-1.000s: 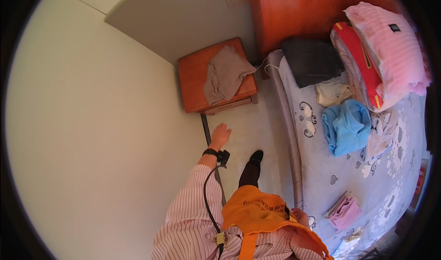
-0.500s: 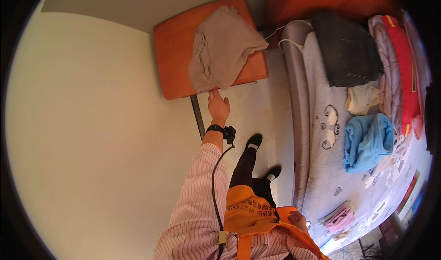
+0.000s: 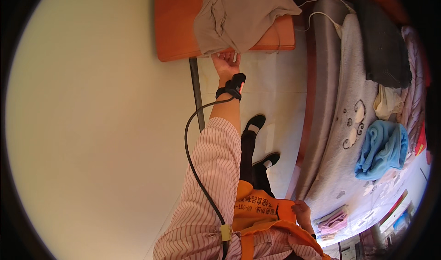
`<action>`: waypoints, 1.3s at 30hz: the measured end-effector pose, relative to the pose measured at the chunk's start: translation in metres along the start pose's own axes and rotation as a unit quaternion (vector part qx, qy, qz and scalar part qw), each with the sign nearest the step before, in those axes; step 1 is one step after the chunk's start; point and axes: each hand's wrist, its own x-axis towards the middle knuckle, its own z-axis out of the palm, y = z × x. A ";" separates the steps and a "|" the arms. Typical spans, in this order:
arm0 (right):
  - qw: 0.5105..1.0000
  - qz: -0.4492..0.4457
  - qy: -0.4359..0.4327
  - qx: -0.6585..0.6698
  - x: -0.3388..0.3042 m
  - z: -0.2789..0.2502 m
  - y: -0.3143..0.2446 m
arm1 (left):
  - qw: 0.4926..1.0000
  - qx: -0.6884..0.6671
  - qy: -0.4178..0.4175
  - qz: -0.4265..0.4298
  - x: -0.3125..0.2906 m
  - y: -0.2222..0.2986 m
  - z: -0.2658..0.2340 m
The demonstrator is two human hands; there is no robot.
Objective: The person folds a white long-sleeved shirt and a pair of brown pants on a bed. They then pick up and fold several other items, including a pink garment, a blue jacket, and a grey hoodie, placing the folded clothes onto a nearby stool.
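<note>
My left hand [image 3: 226, 66] reaches far forward to the front edge of an orange-brown wooden table [image 3: 177, 34]. Its fingers curl in at the edge, right under the hem of a crumpled taupe garment [image 3: 243, 16]. Whether they grip the cloth or the tabletop is hidden. A black band with a small device [image 3: 233, 87] circles this wrist, and a cable runs from it down my sleeve. Low at my right side, my right hand [image 3: 301, 211] has its fingers closed on an edge of my orange apron [image 3: 287, 209].
To the right stands a bed with a grey patterned cover [image 3: 337, 154]. Dark folded trousers [image 3: 383, 44], a cream cloth [image 3: 388, 102], a blue fleece [image 3: 382, 149] and a pink cloth [image 3: 333, 219] lie on it. White cords [image 3: 321, 14] run near its corner. A pale wall [image 3: 92, 122] is at left.
My left hand has turned so the inner wrist shows, its fingers now curled at the table edge. Table and garment appear larger and higher in view; the bed has shifted right.
</note>
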 end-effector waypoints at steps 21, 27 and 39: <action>1.000 -0.019 -0.015 -0.020 0.015 0.028 0.011 | 0.989 0.085 -0.117 0.002 -0.062 -0.007 -0.153; 0.999 -0.017 -0.011 -0.025 0.018 0.035 0.004 | 0.988 0.055 -0.143 -0.029 -0.063 0.000 -0.168; 1.000 -0.005 -0.022 -0.005 0.027 0.049 0.007 | 0.985 0.042 -0.168 -0.015 -0.045 0.005 -0.153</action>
